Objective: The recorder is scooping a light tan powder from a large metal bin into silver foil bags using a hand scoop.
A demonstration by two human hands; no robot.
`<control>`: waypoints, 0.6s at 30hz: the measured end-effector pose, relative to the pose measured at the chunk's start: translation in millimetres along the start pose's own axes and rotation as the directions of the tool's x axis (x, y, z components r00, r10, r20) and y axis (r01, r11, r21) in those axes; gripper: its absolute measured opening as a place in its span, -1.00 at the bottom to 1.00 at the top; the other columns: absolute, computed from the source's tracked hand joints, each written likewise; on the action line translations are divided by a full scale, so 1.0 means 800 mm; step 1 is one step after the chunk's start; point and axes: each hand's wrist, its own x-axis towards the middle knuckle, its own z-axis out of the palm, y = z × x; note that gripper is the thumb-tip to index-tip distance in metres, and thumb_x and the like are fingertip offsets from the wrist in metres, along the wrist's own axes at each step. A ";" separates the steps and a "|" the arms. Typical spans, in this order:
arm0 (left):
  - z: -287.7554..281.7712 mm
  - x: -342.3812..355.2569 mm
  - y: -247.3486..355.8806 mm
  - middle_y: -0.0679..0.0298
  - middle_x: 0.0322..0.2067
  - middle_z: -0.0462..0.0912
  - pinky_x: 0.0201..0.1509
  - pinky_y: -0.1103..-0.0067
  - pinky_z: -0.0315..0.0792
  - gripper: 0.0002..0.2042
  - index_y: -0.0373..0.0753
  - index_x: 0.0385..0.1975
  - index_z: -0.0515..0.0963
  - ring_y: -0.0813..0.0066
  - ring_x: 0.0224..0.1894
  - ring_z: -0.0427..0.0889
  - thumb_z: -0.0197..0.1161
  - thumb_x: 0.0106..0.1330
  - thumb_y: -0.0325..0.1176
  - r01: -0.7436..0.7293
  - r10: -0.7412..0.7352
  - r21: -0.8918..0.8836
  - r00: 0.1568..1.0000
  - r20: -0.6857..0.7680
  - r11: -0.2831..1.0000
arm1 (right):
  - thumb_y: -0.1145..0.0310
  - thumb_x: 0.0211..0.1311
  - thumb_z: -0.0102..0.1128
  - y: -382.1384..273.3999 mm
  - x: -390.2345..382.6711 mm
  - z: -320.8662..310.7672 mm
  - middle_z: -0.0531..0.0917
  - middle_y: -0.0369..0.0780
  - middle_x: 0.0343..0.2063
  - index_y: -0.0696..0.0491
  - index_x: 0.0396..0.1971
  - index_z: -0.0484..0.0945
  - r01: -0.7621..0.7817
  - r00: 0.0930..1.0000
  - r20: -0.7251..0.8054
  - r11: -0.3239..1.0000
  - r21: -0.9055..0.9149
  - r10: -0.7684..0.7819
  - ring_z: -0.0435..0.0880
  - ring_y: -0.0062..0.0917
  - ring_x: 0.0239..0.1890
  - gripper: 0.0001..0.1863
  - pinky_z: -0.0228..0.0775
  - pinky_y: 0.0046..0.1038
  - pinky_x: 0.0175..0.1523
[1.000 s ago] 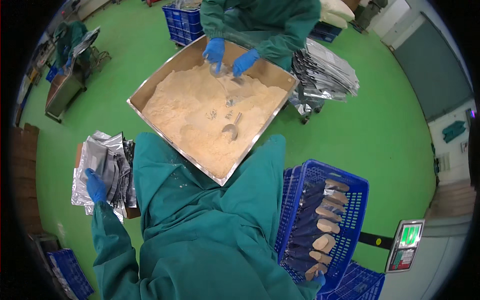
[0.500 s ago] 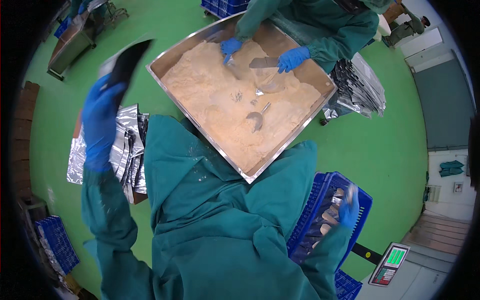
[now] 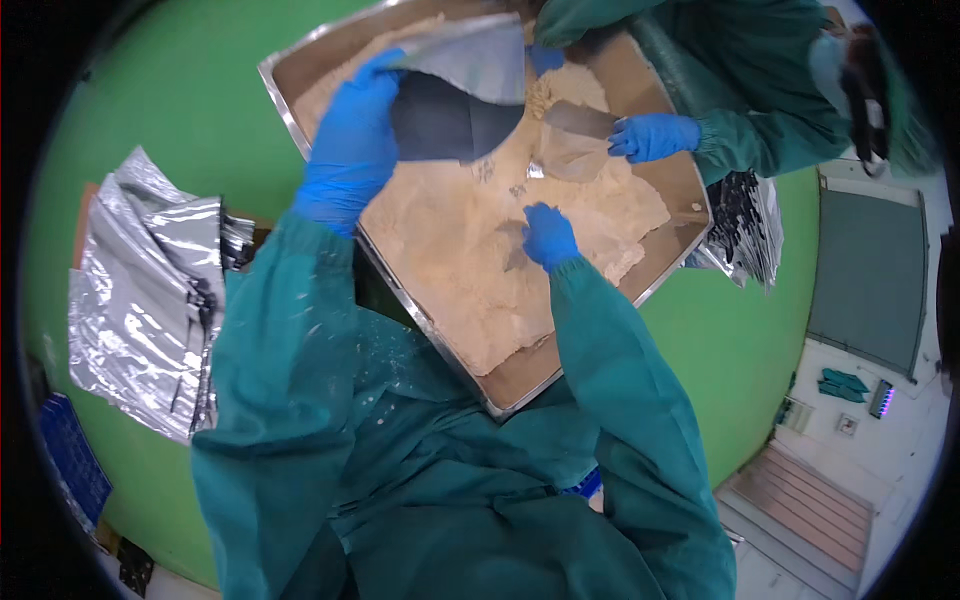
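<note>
Left hand clamps a silver pouch; right hand meets a scoop, grip unclear

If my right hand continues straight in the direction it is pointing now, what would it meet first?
Most likely the pale powder in the metal tray, near the small grey patch ahead of your right hand. The hand's height above the powder is unclear.

Bright, fairly even light, glare on silvery pouches, curved edges, black corners.
</note>
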 end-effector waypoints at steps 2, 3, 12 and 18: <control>-0.009 0.000 -0.013 0.15 -0.12 0.53 -0.09 0.38 0.50 -0.73 -0.30 -0.24 0.54 0.09 -0.14 0.53 0.06 0.02 -0.62 -0.061 0.065 0.049 0.993 -0.103 0.997 | 0.13 0.15 0.08 0.014 0.027 0.022 0.51 -0.18 0.00 0.03 -0.02 0.45 0.168 0.986 0.025 0.957 -0.236 -0.166 0.49 -0.24 -0.01 -0.56 0.26 -0.06 0.07; -0.013 0.002 -0.015 0.09 -0.16 0.56 -0.12 0.43 0.49 -0.68 -0.29 -0.21 0.55 0.12 -0.19 0.56 0.04 0.01 -0.65 0.018 -0.014 0.035 0.993 -0.115 0.999 | 0.12 0.14 0.06 0.020 0.036 0.031 0.52 -0.16 -0.01 0.03 -0.03 0.45 0.240 0.970 0.059 0.904 -0.354 -0.235 0.48 -0.21 0.00 -0.57 0.23 -0.01 0.08; 0.008 0.034 -0.003 -0.08 -0.32 0.58 -0.19 0.42 0.45 -0.57 -0.36 -0.13 0.55 0.07 -0.32 0.57 -0.05 -0.05 -0.69 0.279 -0.278 -0.038 0.915 -0.292 0.960 | 0.34 0.05 0.02 0.067 0.004 -0.021 0.64 -0.21 -0.44 -0.16 -0.12 0.50 0.120 0.992 0.020 0.867 -0.484 -0.126 0.64 -0.31 -0.34 -0.67 0.31 -0.16 -0.23; -0.006 0.025 -0.015 -0.09 -0.26 0.58 -0.12 0.37 0.43 -0.57 -0.40 -0.12 0.53 0.00 -0.26 0.53 -0.05 -0.06 -0.69 0.101 -0.087 0.131 0.991 -0.104 0.986 | 0.31 0.11 0.00 0.216 -0.031 -0.103 0.64 -0.26 -0.45 -0.16 -0.08 0.50 -0.095 0.995 -0.099 0.564 -0.820 0.024 0.63 -0.38 -0.36 -0.68 0.22 -0.27 -0.15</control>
